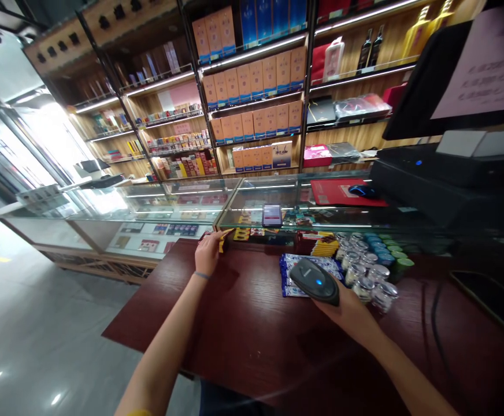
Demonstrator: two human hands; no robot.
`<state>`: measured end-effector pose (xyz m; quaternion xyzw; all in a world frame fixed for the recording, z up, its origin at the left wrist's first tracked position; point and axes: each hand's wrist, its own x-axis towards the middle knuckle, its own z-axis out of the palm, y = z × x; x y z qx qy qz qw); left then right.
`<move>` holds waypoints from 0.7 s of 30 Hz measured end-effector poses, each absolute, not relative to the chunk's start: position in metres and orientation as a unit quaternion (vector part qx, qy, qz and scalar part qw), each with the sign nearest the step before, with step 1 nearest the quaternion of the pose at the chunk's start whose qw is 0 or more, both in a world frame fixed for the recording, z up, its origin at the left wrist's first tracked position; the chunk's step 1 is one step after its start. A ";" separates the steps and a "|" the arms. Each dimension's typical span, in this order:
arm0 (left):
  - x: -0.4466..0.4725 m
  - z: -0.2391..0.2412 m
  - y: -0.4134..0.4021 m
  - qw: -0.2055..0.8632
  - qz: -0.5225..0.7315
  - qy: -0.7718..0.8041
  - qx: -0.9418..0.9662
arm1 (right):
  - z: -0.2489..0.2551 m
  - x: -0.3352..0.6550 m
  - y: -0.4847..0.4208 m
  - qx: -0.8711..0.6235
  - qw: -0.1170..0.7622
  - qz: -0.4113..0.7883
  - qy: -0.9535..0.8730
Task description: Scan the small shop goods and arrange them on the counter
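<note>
My right hand [343,303] is wrapped round a dark barcode scanner [315,280] with a lit blue light, held above the dark red table [243,329]. Under and behind the scanner lies a row of blue-and-white packets [289,277]. Out at the table's far left part, my left hand [207,253] is closed on a small yellow packet [223,240], whose edge sticks out past the fingers. Just beyond it, yellow packets [242,232] lie by the glass counter. Clear jars with silvery lids [364,283] stand to the right of the scanner.
A small screen [271,215] stands by the glass display counter [182,199]. Yellow packs [325,247] and green-lidded containers [401,260] sit at the table's back. A mouse [362,190] rests on a red mat [330,192]. A large monitor [425,81] looms at right; a cable [436,329] crosses the table.
</note>
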<state>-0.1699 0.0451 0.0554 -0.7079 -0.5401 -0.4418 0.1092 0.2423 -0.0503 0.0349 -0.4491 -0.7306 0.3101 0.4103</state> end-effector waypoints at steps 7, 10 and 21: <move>-0.214 0.045 0.055 0.172 -0.230 -0.562 -0.775 | 0.031 0.247 -0.048 -0.470 0.408 0.314 -0.717; -0.216 0.043 0.059 0.148 -0.195 -0.580 -0.777 | 0.030 0.247 -0.047 -0.476 0.407 0.315 -0.714; -0.219 0.046 0.076 0.074 -0.131 -0.596 -0.788 | 0.022 0.251 -0.043 -0.482 0.401 0.326 -0.708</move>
